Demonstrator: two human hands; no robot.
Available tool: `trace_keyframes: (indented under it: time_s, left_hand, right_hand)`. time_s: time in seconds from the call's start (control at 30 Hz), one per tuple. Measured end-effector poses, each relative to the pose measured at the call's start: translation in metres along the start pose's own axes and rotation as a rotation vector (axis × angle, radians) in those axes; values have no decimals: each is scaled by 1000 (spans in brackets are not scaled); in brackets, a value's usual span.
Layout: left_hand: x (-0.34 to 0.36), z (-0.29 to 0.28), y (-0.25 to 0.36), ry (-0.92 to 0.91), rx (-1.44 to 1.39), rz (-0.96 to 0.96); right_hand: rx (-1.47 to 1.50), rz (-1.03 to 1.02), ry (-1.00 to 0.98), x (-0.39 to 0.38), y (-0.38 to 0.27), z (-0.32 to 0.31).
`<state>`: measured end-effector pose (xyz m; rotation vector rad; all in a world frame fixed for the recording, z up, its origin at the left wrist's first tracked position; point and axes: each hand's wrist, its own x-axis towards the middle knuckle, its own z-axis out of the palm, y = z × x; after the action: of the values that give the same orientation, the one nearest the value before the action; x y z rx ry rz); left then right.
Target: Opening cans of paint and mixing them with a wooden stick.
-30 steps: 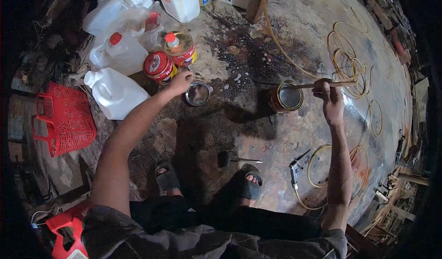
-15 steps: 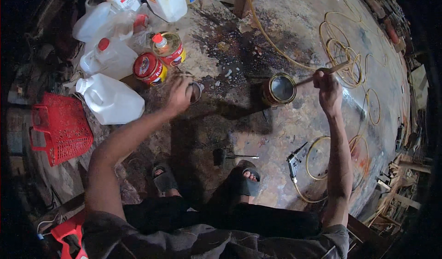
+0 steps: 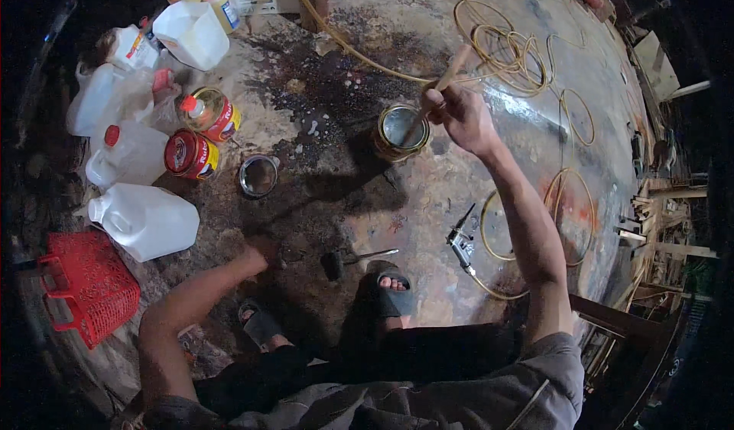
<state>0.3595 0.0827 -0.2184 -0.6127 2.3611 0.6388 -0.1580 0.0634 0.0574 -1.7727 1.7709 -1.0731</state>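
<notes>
My right hand (image 3: 462,116) is closed round a wooden stick (image 3: 453,69), whose lower end reaches down into an open metal can (image 3: 381,144) with grey-white contents. To the left, a small round open tin (image 3: 258,193) rests on the floor, untouched. My left hand (image 3: 269,253) is low over the floor between that tin and my feet; its fingers are lost in shadow. A dark-headed tool with a metal shaft (image 3: 371,256) lies just right of my left hand.
Two red and yellow cans (image 3: 205,162) stand at the left beside white plastic jugs (image 3: 157,223) and a red perforated basket (image 3: 107,296). On the right lie a spray gun (image 3: 461,248) and a coiled yellow hose (image 3: 520,63). A wooden post (image 3: 315,2) rises at the back.
My left hand has let go of the small tin and drawn back toward me. The stick's lower end has moved from beside the can's rim into the can. The whole view has shifted.
</notes>
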Motion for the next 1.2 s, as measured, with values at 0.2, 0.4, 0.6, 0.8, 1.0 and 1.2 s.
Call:
trace_keyframes:
  time_s: [0.2, 0.4, 0.6, 0.8, 1.0, 1.2]
  left_hand:
    - [7, -11, 4, -103, 106, -6]
    - [12, -3, 5, -106, 135, -156]
    - [10, -1, 2, -39, -93, -159]
    - [10, -25, 22, -220, 214, -158]
    - [19, 35, -13, -45, 139, -157]
    - [23, 64, -29, 39, -165, -120]
  right_hand:
    - [-41, -89, -83, 1, -5, 0]
    - [-144, -130, 30, 3, -6, -1]
    - [-97, -32, 18, 2, 1, -3]
    - [-44, -4, 4, 2, 2, -2]
    - [-73, -84, -2, -1, -3, 0]
    - [-151, -187, 56, 2, -3, -1]
